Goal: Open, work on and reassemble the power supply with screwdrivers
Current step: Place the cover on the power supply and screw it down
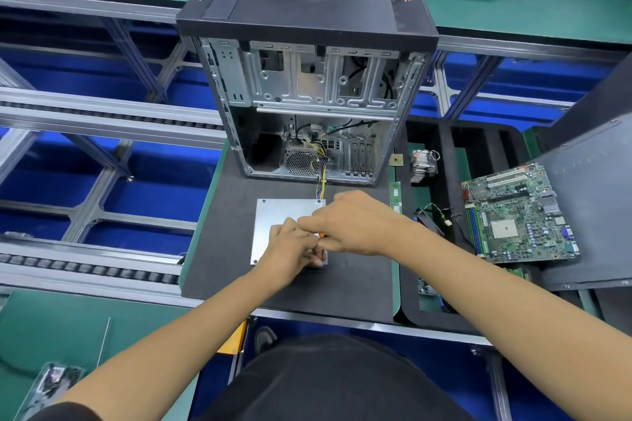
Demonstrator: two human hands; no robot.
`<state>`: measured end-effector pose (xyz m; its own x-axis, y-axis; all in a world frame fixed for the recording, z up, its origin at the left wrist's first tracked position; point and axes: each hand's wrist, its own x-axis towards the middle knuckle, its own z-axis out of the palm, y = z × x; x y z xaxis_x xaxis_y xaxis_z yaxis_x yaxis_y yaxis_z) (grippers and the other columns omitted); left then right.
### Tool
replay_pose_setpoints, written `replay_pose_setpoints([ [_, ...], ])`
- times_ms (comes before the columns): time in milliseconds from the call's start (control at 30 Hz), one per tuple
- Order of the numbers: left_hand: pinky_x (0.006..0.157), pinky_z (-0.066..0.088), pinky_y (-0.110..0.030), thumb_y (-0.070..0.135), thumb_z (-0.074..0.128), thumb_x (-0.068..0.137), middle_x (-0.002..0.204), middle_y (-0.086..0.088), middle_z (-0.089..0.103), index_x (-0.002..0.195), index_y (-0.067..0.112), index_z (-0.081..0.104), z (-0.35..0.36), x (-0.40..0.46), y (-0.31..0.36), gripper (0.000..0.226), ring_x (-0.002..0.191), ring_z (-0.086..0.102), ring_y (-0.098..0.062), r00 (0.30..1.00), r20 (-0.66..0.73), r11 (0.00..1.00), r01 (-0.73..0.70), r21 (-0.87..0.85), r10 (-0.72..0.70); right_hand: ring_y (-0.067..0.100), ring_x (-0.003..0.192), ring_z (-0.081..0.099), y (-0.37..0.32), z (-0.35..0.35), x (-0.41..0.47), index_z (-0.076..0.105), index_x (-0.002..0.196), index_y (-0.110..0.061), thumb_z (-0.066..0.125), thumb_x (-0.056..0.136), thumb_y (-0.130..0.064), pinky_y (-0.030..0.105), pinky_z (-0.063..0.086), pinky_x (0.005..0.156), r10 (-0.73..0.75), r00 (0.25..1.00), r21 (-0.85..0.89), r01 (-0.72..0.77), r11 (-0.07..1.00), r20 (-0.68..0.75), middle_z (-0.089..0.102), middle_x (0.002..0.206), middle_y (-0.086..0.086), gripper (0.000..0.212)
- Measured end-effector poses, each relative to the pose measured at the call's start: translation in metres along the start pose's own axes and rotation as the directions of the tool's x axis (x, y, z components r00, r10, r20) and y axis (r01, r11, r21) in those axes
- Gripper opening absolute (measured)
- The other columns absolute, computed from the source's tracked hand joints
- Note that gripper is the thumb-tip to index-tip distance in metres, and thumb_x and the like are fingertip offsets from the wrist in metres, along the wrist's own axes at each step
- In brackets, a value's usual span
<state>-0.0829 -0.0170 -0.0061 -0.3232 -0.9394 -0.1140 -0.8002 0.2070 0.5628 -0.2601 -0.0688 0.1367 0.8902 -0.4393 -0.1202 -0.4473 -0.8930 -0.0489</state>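
Power supply [278,225], a closed silver box, lies flat on the black mat [222,249] of the table, before the open computer case [307,96]; its cable bundle [321,181] runs into the case. Left hand [290,244], fingers curled, steadies something small at the near right corner; what it pinches cannot be told. Right hand [352,224] grips an orange-handled screwdriver [322,234], mostly hidden. Whether the cover screws go in or out is unclear. Motherboard [519,212] lies at right.

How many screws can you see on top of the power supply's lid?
3: far-left corner, far-right corner, near-left corner of the power supply. The hands cover the near-right corner, so another may be hidden.
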Motion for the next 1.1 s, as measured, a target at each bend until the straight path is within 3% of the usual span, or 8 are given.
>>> replay_pose_setpoints([
  [167, 0.092, 0.014, -0.019, 0.037, 0.085, 0.078, 0.093, 0.024, 0.066, 0.083, 0.036, 0.073, 0.0, -0.004, -0.003, 0.013, 0.109, 0.041, -0.013, 0.998, -0.05, 0.999, -0.047, -0.021, 0.046, 0.03, 0.057, 0.049, 0.002, 0.002, 0.003, 0.008, 0.082, -0.036, 0.026, 0.094, -0.044, 0.042, 0.052, 0.065, -0.057, 0.997, 0.03, 0.058, 0.998, -0.043, 0.057, 0.068, -0.002, 0.023],
  [333, 0.087, 0.023, -0.026, 0.044, 0.085, 0.078, 0.09, 0.033, 0.068, 0.085, 0.04, 0.074, -0.008, -0.004, -0.005, 0.014, 0.112, 0.053, -0.014, 1.0, -0.006, 0.995, -0.01, -0.095, 0.009, 0.027, 0.053, 0.042, 0.003, 0.004, 0.007, 0.022, 0.085, -0.031, 0.052, 0.094, -0.032, 0.037, 0.048, 0.061, -0.058, 0.998, -0.028, 0.057, 0.998, -0.032, 0.041, 0.063, -0.009, 0.032],
  [533, 0.087, 0.032, -0.037, 0.045, 0.086, 0.077, 0.088, 0.03, 0.069, 0.068, 0.061, 0.063, -0.014, -0.002, -0.003, 0.03, 0.109, 0.057, -0.016, 0.998, 0.059, 0.991, 0.014, -0.135, -0.006, 0.029, 0.053, 0.047, 0.0, 0.001, 0.01, 0.026, 0.084, -0.029, 0.048, 0.091, -0.035, 0.032, 0.029, 0.047, 0.004, 1.0, -0.015, -0.004, 1.0, 0.027, 0.045, 0.058, -0.003, 0.024],
  [700, 0.082, 0.022, -0.032, 0.054, 0.085, 0.074, 0.088, 0.022, 0.065, 0.075, 0.048, 0.072, -0.01, -0.007, 0.0, 0.015, 0.103, 0.04, -0.01, 0.999, -0.032, 0.985, 0.037, -0.169, -0.043, 0.03, 0.056, 0.046, -0.006, -0.003, 0.008, 0.03, 0.094, -0.025, 0.052, 0.091, -0.04, 0.032, 0.021, 0.047, 0.122, 0.991, 0.018, -0.123, 0.992, 0.057, 0.048, 0.064, -0.006, 0.027],
  [833, 0.09, 0.034, -0.04, 0.046, 0.087, 0.076, 0.085, 0.019, 0.065, 0.075, 0.036, 0.073, -0.011, -0.007, 0.003, 0.017, 0.103, 0.047, -0.012, 0.999, -0.036, 0.982, -0.001, -0.189, -0.006, 0.02, 0.053, 0.036, -0.001, -0.019, 0.003, 0.04, 0.109, -0.025, 0.055, 0.089, -0.024, 0.033, 0.027, 0.046, 0.0, 0.999, -0.044, 0.003, 0.999, 0.05, 0.042, 0.102, 0.002, 0.025],
  [933, 0.096, 0.041, -0.046, 0.041, 0.088, 0.077, 0.092, 0.013, 0.07, 0.079, 0.034, 0.077, -0.016, -0.005, 0.006, 0.013, 0.106, 0.052, -0.021, 1.0, 0.027, 0.987, 0.008, -0.162, -0.003, 0.027, 0.064, 0.046, 0.004, -0.025, 0.005, 0.042, 0.11, -0.024, 0.052, 0.095, -0.02, 0.036, 0.032, 0.048, -0.148, 0.974, -0.072, 0.162, 0.984, 0.169, 0.039, 0.096, 0.001, 0.019],
  [1033, 0.09, 0.046, -0.034, 0.042, 0.09, 0.074, 0.101, 0.008, 0.07, 0.084, 0.04, 0.074, -0.023, -0.004, 0.007, 0.018, 0.104, 0.057, -0.017, 1.0, 0.015, 0.961, -0.008, -0.276, 0.013, 0.03, 0.065, 0.054, 0.004, -0.022, 0.009, 0.052, 0.109, -0.024, 0.046, 0.099, -0.037, 0.033, 0.017, 0.046, -0.117, 0.98, -0.191, 0.147, 0.971, 0.158, 0.055, 0.087, 0.001, 0.018],
  [1100, 0.075, 0.044, -0.015, 0.041, 0.091, 0.072, 0.087, 0.017, 0.072, 0.078, 0.045, 0.071, -0.031, -0.005, 0.01, 0.021, 0.086, 0.063, -0.003, 0.999, -0.051, 0.922, -0.017, -0.388, -0.003, 0.031, 0.064, 0.056, 0.001, -0.018, 0.01, 0.055, 0.105, -0.022, 0.044, 0.099, -0.04, 0.033, 0.015, 0.046, -0.06, 0.988, -0.234, 0.093, 0.968, 0.144, 0.062, 0.081, 0.004, 0.022],
])
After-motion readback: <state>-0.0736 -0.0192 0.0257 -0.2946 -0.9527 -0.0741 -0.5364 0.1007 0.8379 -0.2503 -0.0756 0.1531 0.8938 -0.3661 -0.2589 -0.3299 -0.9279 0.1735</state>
